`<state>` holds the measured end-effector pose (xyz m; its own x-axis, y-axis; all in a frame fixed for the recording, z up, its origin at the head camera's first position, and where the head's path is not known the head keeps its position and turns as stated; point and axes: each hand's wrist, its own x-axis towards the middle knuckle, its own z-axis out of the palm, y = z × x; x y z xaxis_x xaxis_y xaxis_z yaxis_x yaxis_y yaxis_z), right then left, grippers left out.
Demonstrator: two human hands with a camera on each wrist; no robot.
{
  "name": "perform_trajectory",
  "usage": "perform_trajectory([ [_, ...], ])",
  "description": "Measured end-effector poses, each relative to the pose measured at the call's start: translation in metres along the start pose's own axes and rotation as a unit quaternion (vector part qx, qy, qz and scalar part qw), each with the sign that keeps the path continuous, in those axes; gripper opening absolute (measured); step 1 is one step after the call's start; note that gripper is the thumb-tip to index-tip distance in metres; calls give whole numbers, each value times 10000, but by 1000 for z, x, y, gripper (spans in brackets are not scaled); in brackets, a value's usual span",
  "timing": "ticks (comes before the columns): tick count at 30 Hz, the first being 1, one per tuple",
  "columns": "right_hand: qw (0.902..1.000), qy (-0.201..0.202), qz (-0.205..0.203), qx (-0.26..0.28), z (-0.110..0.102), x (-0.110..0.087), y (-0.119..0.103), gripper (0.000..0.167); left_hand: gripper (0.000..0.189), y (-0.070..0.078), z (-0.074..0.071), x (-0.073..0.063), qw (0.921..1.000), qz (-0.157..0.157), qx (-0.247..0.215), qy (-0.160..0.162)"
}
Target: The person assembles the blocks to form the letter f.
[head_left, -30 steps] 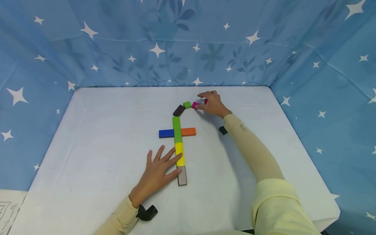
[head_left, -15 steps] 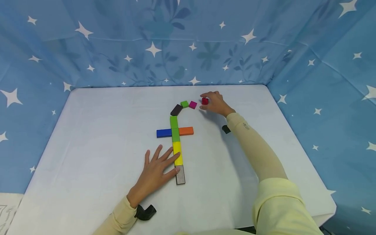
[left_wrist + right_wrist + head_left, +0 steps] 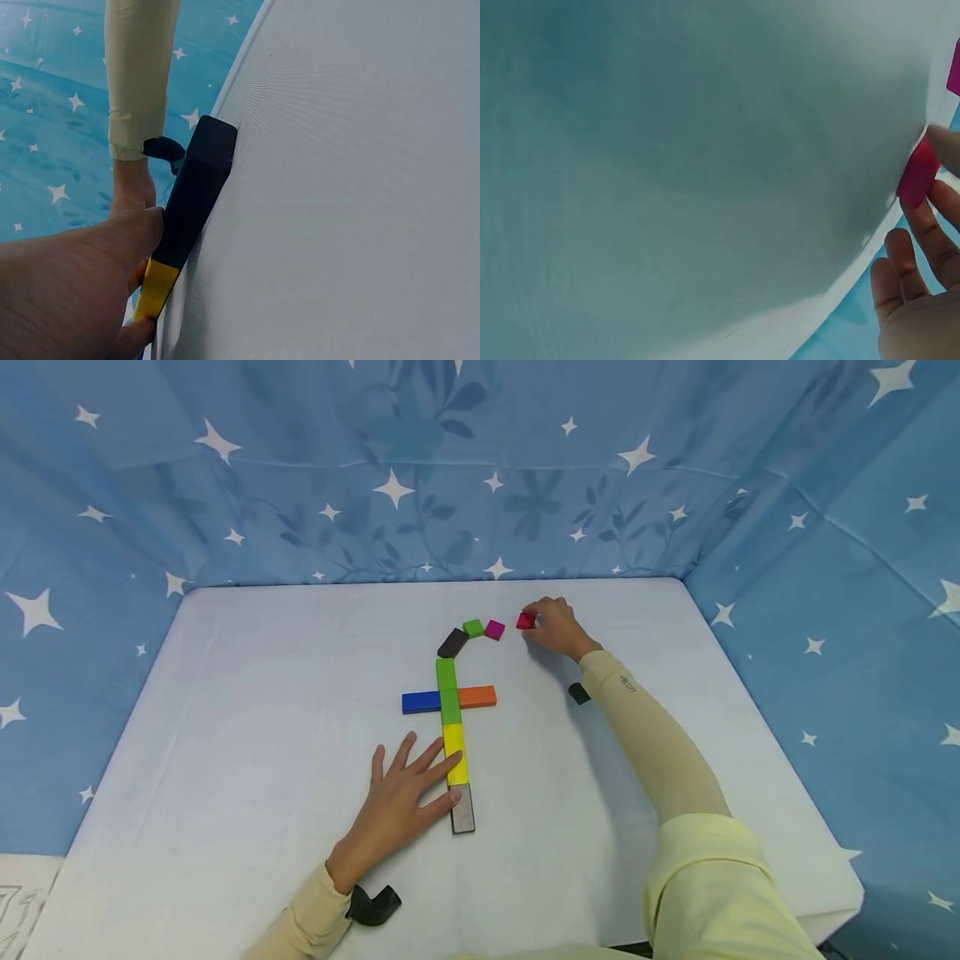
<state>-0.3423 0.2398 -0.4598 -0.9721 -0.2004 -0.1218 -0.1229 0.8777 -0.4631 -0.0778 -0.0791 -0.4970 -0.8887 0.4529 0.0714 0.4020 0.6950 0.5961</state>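
Observation:
A line of flat blocks lies on the white table [image 3: 247, 710]: a grey block [image 3: 462, 808] nearest me, then a yellow block [image 3: 456, 752] and a green bar [image 3: 447, 690] crossed by a blue block [image 3: 420, 702] and an orange block [image 3: 477, 697]. Beyond them curve a dark brown block [image 3: 453, 642], a small green block [image 3: 473, 627] and a magenta block [image 3: 493, 629]. My left hand [image 3: 401, 802] lies flat, fingers spread, fingertips touching the yellow and grey blocks [image 3: 191, 199]. My right hand [image 3: 553, 625] pinches a small red block [image 3: 526, 620] [image 3: 917, 174] on the table, right of the magenta one.
Blue star-patterned cloth [image 3: 450, 468] walls the table at the back and both sides. A black wrist-camera mount [image 3: 372, 903] sits by my left wrist and another [image 3: 578, 693] under my right forearm.
My right hand let go of the magenta block, moved right and took the red block between its fingertips. The left hand has stayed where it was.

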Motion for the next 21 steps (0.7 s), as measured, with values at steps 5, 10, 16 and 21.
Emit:
perform_trajectory([
  [5,9997,110,-49,198,1,-4,3,40,56,1,2,0,10000,31,11,-9],
  [10,9992,85,-186,333,3,-8,6,38,57,2,2,0,10000,15,1,-16],
  [16,9986,31,-89,520,5,-19,-2,38,57,2,0,0,10000,26,-9,26],
  [21,9983,-41,74,580,11,-26,-12,39,57,1,0,0,10000,49,29,56],
])
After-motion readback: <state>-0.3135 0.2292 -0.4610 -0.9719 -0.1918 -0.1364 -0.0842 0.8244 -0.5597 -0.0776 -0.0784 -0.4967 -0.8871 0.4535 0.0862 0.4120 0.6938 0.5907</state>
